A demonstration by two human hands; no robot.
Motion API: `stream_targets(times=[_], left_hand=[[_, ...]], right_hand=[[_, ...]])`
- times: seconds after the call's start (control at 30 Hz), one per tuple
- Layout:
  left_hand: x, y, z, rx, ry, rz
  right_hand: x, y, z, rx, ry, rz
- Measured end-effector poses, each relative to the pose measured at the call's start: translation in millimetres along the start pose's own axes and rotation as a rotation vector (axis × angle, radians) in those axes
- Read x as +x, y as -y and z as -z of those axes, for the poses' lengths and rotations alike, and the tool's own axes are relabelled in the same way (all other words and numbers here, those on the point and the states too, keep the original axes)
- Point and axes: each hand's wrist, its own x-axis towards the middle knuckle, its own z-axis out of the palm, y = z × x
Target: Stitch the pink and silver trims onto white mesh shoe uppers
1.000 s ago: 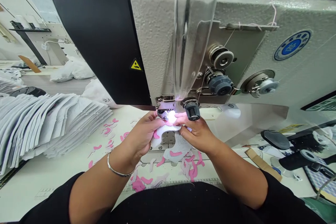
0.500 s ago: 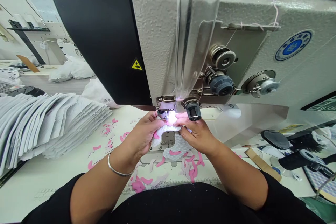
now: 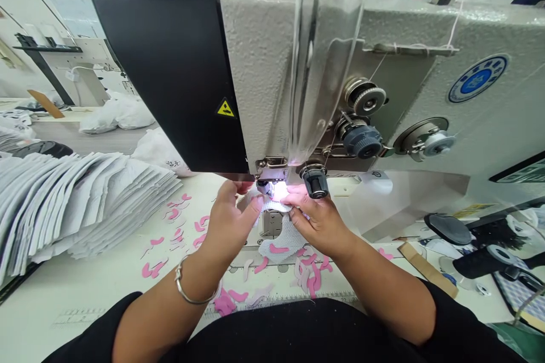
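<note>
A white mesh fabric piece (image 3: 283, 241) with a pink shape stitched or laid on it lies on the needle plate (image 3: 271, 222) of an industrial sewing machine (image 3: 259, 68). Its far end runs under the presser foot (image 3: 266, 186), beside a bright lamp. My right hand (image 3: 317, 220) presses and holds the mesh near the foot. My left hand (image 3: 232, 218) sits just left of the piece, with fingers raised and thumb near its edge. The needle is hidden by the foot and glare.
A tall stack of grey-white mesh pieces (image 3: 85, 198) lies on the white table (image 3: 85, 289) to the left. Pink cut pieces (image 3: 225, 304) are scattered in front of the machine. A ruler strip (image 3: 281, 298) marks the table edge. White plastic bags (image 3: 117, 113) lie behind.
My left hand has come off the mesh and moved left, with its fingers lifted. The mesh has turned slightly under the foot, while my right hand stays on it.
</note>
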Motion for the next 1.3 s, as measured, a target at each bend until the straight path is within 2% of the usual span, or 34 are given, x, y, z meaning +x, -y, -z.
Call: stream_targets(times=[0.1, 0.13, 0.2, 0.6, 0.8, 0.93, 1.07, 1.3], left_hand=[[-13.4, 1.8, 3.9, 0.312, -0.128, -0.453], [-16.5, 2.2, 4.2, 0.360, -0.142, -0.563], [-20.0, 2.9, 3.7, 0.408, -0.134, -0.670], [-15.7, 11.9, 2.3, 0.435, -0.118, -0.655], [-14.1, 9.4, 0.0, 0.478, -0.094, -0.723], [-13.0, 6.1, -1.2, 0.514, -0.089, -0.715], [-13.1, 0.8, 2.0, 0.510, -0.053, -0.699], [-11.8, -8.6, 7.7, 0.536, 0.043, -0.662]], right_hand=[[-0.9, 3.8, -0.3, -0.029, -0.006, 0.005], [-1.3, 5.0, -0.5, -0.049, -0.012, 0.007], [-1.9, 7.2, -0.8, -0.095, -0.025, 0.010], [-7.8, 23.9, -7.9, -0.315, -0.056, 0.017], [-8.7, 40.7, -5.6, -0.419, 0.010, 0.002], [-3.7, 33.9, 7.4, -0.301, 0.126, -0.058], [-0.5, 18.1, 14.8, -0.186, 0.144, -0.123], [3.0, -3.2, 11.4, 0.006, 0.191, -0.054]])
